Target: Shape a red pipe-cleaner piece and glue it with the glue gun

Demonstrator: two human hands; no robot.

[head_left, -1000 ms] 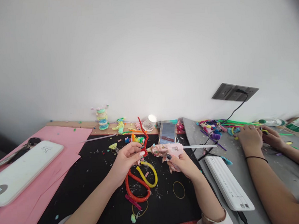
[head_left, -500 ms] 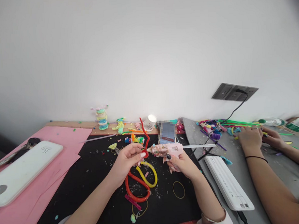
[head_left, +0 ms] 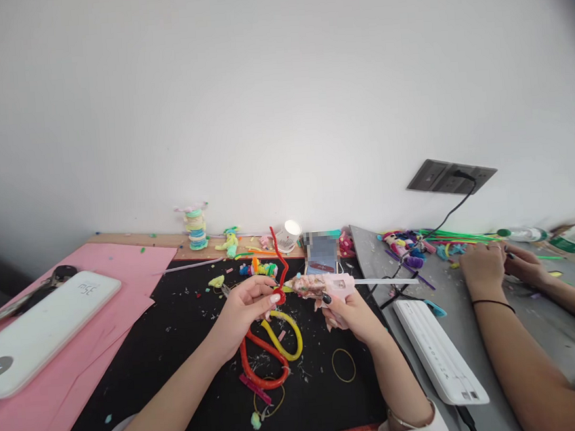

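My left hand (head_left: 242, 308) pinches a red pipe cleaner (head_left: 279, 261) that rises in a zigzag above my fingers and loops down onto the black mat (head_left: 179, 354). A yellow pipe cleaner loop (head_left: 290, 337) hangs with the red loop below that hand. My right hand (head_left: 349, 313) grips a pink glue gun (head_left: 329, 285), its nozzle pointing left and almost touching the red pipe cleaner at my left fingertips. A clear glue stick (head_left: 385, 281) sticks out of the gun's back toward the right.
A white power bank (head_left: 39, 331) lies on pink paper (head_left: 30, 417) at left. Another white power bank (head_left: 439, 352) sits right of the mat. Another person's hands (head_left: 482, 264) work among coloured pipe cleaners at right. A rubber band (head_left: 344, 364), scraps and small craft pieces litter the mat.
The glue gun has lifted slightly and its nozzle has drawn a little closer to the red pipe cleaner. My left hand stays in place.
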